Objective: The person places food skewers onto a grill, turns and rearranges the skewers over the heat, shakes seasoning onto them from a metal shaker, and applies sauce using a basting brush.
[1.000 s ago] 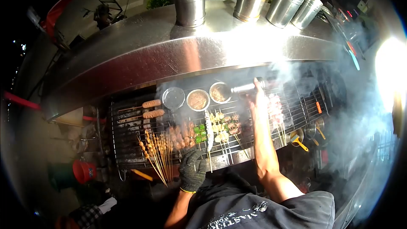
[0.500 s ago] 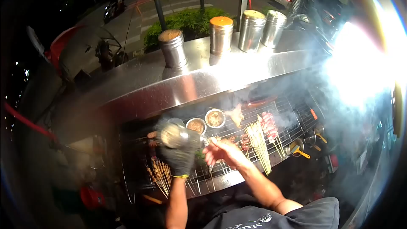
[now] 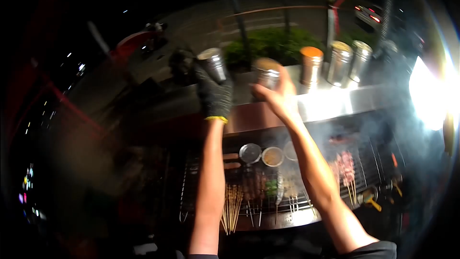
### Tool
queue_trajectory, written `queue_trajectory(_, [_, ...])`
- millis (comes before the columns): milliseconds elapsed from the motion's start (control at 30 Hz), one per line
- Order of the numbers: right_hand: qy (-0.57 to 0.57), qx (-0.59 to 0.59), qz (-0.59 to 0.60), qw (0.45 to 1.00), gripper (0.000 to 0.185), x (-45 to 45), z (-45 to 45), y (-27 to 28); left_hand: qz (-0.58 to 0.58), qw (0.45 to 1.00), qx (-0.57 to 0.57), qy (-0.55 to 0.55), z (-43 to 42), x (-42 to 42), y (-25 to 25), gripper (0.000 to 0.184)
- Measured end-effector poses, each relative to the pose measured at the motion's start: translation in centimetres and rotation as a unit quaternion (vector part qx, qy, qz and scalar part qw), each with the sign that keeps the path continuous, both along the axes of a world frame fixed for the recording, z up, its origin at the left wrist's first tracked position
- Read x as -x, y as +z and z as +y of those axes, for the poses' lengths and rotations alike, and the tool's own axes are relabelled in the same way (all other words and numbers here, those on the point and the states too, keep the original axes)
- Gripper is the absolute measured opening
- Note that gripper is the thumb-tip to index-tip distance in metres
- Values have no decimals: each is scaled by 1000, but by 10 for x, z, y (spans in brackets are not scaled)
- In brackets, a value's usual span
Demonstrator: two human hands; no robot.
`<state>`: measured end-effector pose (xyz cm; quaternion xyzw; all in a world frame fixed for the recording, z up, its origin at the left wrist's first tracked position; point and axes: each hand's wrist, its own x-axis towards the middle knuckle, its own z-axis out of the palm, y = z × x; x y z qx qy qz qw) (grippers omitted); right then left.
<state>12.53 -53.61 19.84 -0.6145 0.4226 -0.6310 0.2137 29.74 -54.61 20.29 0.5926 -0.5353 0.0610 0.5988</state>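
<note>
My left hand (image 3: 215, 97), in a black glove with a yellow cuff, is closed around a metal shaker canister (image 3: 213, 62) with a pale top, at the left of the steel ledge. Beside it, my bare right hand (image 3: 282, 94) is wrapped around a second metal canister (image 3: 267, 77) with a brownish top. Both hands are blurred, and whether either canister touches the ledge I cannot tell. Below my arms is the smoking grill, with meat skewers (image 3: 233, 204), green vegetables (image 3: 271, 188) and a fish-like strip (image 3: 280, 189) on it.
On the ledge (image 3: 268, 115) stand an orange-topped canister (image 3: 311, 67) and two yellowish-topped canisters (image 3: 340, 64). Round tins (image 3: 272, 156) sit on the grill near more meat skewers (image 3: 346, 168). A yellow-handled brush (image 3: 373, 205) lies at the right. A bright lamp (image 3: 426, 96) glares through smoke.
Both hands have moved up from over the grill to the ledge, the left carrying its canister. My right hand, previously empty, now grips the brown-topped canister. The view has shifted.
</note>
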Motion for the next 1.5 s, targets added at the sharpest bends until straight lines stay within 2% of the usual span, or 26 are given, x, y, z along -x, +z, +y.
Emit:
queue_trajectory(33, [141,-38,-170,975,46,5,9,-27,-62,997,32,40,11,-1,-6,101])
queue_trajectory(67, [195,-95,-301,929,48,12,45,-34,-22,995,74,-58,25,-8,-13,95])
queue_trajectory(133, [274,-108,-537,790,48,12,112,-55,-44,991,122,-46,68,-17,-33,81])
queue_trajectory(167, [393,-165,-570,703,55,20,130,-84,-33,990,131,-41,96,-21,-49,75])
queue_trajectory(200, [493,-230,-472,693,60,27,141,-103,-24,992,118,-28,123,-24,-66,68])
queue_trajectory(300, [548,-480,-290,620,64,48,163,-122,-14,997,73,13,195,-33,-135,53])
queue_trajectory(333, [539,-392,-145,732,67,68,141,-176,16,1000,1,26,220,-36,-153,49])
queue_trajectory(367, [434,-456,-46,776,63,84,132,-161,57,997,-10,47,241,-31,-181,45])
queue_trajectory(400, [355,-467,-82,805,60,90,123,-149,74,994,-29,80,266,-32,-213,42])
queue_trajectory(467, [154,-274,-107,943,65,106,86,-191,124,987,-69,81,303,-22,-228,42])
queue_trajectory(500, [97,-255,-109,956,62,113,63,-204,139,984,-90,65,316,-13,-241,42])
queue_trajectory(567, [90,-249,-312,912,58,120,27,-256,178,968,-154,81,338,0,-260,39])
queue_trajectory(600, [153,-351,-450,807,51,129,13,-281,184,966,-163,74,343,4,-263,39])
queue_trajectory(633, [15,-416,-428,802,45,96,28,-247,172,968,-177,51,349,10,-267,38])
queue_trajectory(667, [93,-404,-401,817,43,107,4,-313,160,968,-189,30,351,13,-271,36])
queue_trajectory(733, [76,-394,-307,863,48,77,14,-299,169,964,-205,12,350,17,-264,34])
queue_trajectory(800, [131,-432,-469,759,46,63,17,-289,150,967,-205,-13,351,16,-263,32])
queue_trajectory(833, [105,-415,-354,831,44,62,11,-301,130,969,-209,-18,350,13,-263,33])
queue_trajectory(867, [103,-417,-353,831,44,64,7,-311,132,968,-211,-19,349,10,-263,33])
queue_trajectory(933, [153,-407,-497,751,44,61,9,-313,133,969,-207,-22,350,5,-264,31])
queue_trajectory(1100, [131,-431,-493,744,38,63,18,-298,137,967,-212,-28,351,-8,-267,29])
queue_trajectory(1133, [130,-430,-492,745,38,62,22,-289,136,968,-210,-30,351,-10,-266,28])
queue_trajectory(1200, [56,-484,-299,820,36,63,29,-278,133,967,-215,-41,350,-16,-263,28])
queue_trajectory(1233, [112,-430,-429,786,37,60,31,-283,128,965,-221,-51,349,-19,-262,29])
queue_trajectory(1467, [63,-423,-416,802,36,74,19,-285,-44,967,-243,-65,280,-104,-284,31])
queue_trajectory(1500, [20,-392,-364,844,32,77,20,-279,-62,966,-239,-75,258,-124,-282,30])
